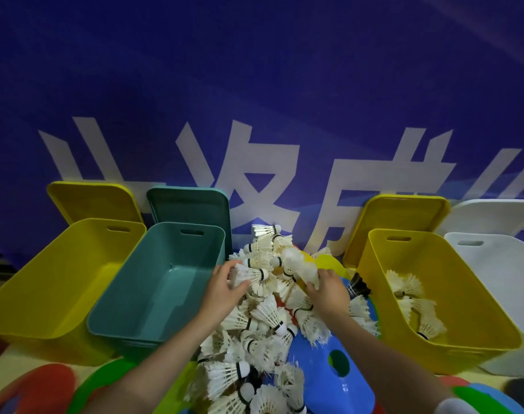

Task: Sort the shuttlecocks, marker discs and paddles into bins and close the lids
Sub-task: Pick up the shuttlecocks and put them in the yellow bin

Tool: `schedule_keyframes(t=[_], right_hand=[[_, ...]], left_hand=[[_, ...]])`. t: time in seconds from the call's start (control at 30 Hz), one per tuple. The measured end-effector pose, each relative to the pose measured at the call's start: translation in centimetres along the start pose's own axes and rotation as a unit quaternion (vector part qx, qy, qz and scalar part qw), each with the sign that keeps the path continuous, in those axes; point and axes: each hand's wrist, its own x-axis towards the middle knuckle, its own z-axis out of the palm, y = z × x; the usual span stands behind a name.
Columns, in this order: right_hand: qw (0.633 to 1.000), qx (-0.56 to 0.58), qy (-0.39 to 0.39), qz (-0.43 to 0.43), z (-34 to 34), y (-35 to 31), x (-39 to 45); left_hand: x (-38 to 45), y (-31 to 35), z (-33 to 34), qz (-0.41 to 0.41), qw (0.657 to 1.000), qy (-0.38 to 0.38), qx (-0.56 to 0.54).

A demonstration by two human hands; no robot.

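Nearest, at six o'clock, a blue plastic marker disc with a centre hole (329, 372) lies beside the heap of white feathered shuttlecocks (263, 318). Above it, both hands dig into the heap: the left hand (224, 289) curls around one shuttlecock, the right hand (328, 289) grips another. At nine o'clock sits an empty teal plastic bin (129, 312); at three o'clock a yellow plastic bin (452, 351) holds several shuttlecocks.
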Motion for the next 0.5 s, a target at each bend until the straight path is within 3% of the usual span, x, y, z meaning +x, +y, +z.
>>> schedule_keyframes(t=[0.27, 0.5], right_hand=[[0.963, 0.265, 0.041, -0.021, -2.9, -1.2, -1.6], [0.939, 0.333, 0.081, -0.03, -7.2, 1.6, -1.6]], left_hand=[[0.0, 0.8, 1.3, 0.001, 0.997, 0.007, -0.083], [-0.6, 4.6, 4.7, 0.027, 0.993, -0.019, -0.112]])
